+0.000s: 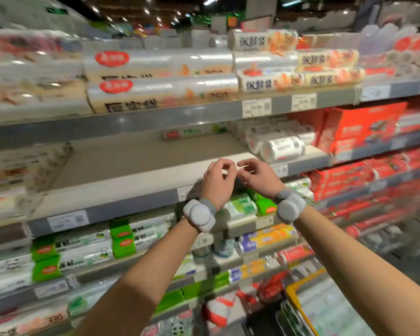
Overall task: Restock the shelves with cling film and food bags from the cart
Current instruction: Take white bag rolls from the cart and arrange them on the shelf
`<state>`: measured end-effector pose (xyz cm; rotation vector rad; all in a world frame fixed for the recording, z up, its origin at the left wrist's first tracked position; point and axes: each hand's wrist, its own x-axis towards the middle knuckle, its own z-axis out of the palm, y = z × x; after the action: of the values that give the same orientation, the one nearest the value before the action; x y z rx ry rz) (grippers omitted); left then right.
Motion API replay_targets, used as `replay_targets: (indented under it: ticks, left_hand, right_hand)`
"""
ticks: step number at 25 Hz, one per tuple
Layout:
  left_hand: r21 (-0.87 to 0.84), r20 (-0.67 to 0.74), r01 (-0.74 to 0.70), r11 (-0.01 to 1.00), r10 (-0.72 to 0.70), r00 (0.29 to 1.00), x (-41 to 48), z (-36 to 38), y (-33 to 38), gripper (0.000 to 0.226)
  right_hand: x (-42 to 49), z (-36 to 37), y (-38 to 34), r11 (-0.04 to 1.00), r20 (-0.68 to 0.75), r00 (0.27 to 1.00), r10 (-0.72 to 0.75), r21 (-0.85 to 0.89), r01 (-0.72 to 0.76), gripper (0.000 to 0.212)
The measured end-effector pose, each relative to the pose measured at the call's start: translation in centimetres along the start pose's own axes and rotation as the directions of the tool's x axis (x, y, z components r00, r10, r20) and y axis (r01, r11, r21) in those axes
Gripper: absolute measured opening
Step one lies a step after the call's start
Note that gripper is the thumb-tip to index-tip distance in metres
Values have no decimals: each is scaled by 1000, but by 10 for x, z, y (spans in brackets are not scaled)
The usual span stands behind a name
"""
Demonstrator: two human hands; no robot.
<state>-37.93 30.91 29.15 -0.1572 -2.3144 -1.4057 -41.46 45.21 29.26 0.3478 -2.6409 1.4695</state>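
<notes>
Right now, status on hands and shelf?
Left hand and right hand loosely curled, holding nothing. Middle shelf mostly bare, one box at back. Nothing blocking.

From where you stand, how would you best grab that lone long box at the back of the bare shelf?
Probably round its middle, reaching straight in from the front. The box lies flat with its long side facing out, the shelf before it is bare, and white rolls sit close by its right end, so an end grip looks awkward.
</notes>
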Motion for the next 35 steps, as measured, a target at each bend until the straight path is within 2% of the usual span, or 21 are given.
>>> replay_targets:
  ticks: [1,3,7,9,11,13,15,16,19,23,26,27,30,33,35]
  left_hand:
    - [-97,25,51,994,-49,999,-11,8,-1,8]
    - [-190,99,127,973,-110,989,-38,30,-1,17]
    - [-210,328,166,964,-90,940,-96,91,20,10]
    - [-201,459,183,962,-73,886,-116,122,34,14]
    - [-179,591,199,963,-56,804,-131,156,45,28]
    - [-92,679,111,990,-20,734,-147,196,50,36]
    - [2,709,34,999,-26,705,-166,242,53,30]
    - [33,712,41,999,-53,700,-175,264,50,28]
    - [154,745,35,987,-140,652,-199,315,38,27]
    - [276,777,86,957,-275,566,-220,334,27,25]
    - [358,777,182,916,-400,485,-210,357,1,17]
    - [390,774,183,903,-429,466,-204,366,-8,16]
    - [429,790,153,890,-452,415,-186,402,-46,19]
    - [493,820,37,869,-478,315,-176,449,-103,20]
    - [553,823,-79,830,-529,206,-174,475,-141,29]
  right_hand:
    - [-20,-6,0,994,43,997,62,93,-65,24]
    - [-59,-24,9,981,118,984,135,121,-150,19]
    - [-135,-74,56,959,59,966,253,120,-258,17]
    - [-163,-100,92,948,66,954,293,110,-299,26]
    - [-187,-125,127,932,64,936,345,90,-350,44]
    - [-211,-150,159,919,53,920,388,50,-390,55]
    - [-237,-175,194,889,-5,889,457,-21,-457,48]
    - [-249,-183,211,866,-19,866,499,-32,-499,40]
    - [-280,-195,262,785,-21,785,620,35,-619,31]
    - [-301,-191,324,641,87,649,756,103,-761,31]
    - [-292,-187,357,548,169,567,806,148,-824,22]
    - [-287,-184,364,544,179,556,812,113,-831,17]
    - [-268,-173,395,471,175,489,855,134,-872,21]
    - [-250,-148,437,402,159,421,893,139,-905,28]
    - [-241,-129,469,319,167,348,923,175,-931,28]
